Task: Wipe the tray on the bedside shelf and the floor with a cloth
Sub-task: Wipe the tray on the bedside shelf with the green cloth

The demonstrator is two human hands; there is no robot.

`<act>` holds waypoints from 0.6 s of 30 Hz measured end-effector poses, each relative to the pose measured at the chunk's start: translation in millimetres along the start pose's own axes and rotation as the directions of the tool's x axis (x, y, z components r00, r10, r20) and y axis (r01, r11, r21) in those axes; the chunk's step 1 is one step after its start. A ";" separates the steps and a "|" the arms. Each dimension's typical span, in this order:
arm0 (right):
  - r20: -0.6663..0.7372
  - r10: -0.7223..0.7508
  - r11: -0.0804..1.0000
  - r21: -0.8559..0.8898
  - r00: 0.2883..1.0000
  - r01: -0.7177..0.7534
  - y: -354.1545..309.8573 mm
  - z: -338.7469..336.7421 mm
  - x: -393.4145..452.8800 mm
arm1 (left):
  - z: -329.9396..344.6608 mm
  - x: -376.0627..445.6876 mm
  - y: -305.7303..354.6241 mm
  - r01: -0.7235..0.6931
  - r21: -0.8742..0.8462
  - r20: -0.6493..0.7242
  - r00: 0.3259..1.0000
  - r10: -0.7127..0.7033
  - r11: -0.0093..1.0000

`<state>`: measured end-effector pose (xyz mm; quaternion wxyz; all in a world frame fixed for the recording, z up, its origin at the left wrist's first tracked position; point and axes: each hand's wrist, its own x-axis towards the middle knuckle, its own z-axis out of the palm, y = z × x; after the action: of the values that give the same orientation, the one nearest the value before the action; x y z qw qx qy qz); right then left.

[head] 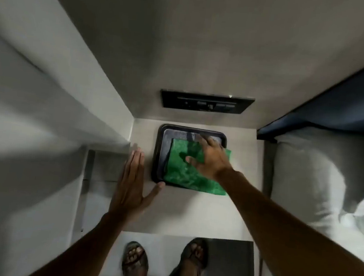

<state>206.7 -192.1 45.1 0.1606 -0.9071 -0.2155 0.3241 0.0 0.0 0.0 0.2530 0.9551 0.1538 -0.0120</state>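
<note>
A dark rectangular tray (161,153) lies on the pale bedside shelf (191,210), close to the back wall. A green cloth (179,173) is spread over most of the tray and hangs past its right and front edges. My right hand (210,158) presses flat on the cloth with fingers spread, the fingertips reaching the tray's far right corner. My left hand (132,182) lies flat on the shelf beside the tray's left side, fingers together, thumb touching the tray's front left corner. Below the shelf's front edge the floor (164,253) shows.
A black switch panel (206,102) sits on the wall behind the tray. A bed with a grey pillow (307,180) and a dark headboard (336,109) borders the shelf on the right. A white wall rises at left. My two sandalled feet (163,261) stand on the floor.
</note>
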 end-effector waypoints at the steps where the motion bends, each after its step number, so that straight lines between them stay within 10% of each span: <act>1: 0.031 -0.023 0.999 -0.032 0.999 0.024 6.1 6.4 9.9 | 8.5 1.8 -5.8 -0.019 0.011 -0.015 1.000 0.019 1.000; 18: 0.087 -0.066 0.987 -0.141 0.994 0.078 24.9 29.0 39.3 | 82.8 -2.2 -55.3 -0.031 0.286 -0.012 0.999 0.036 0.958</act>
<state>222.2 -189.6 -7.5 0.0973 -0.8939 -0.2774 0.3385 -14.1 4.7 -98.5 0.1110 0.9842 0.1363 -0.0218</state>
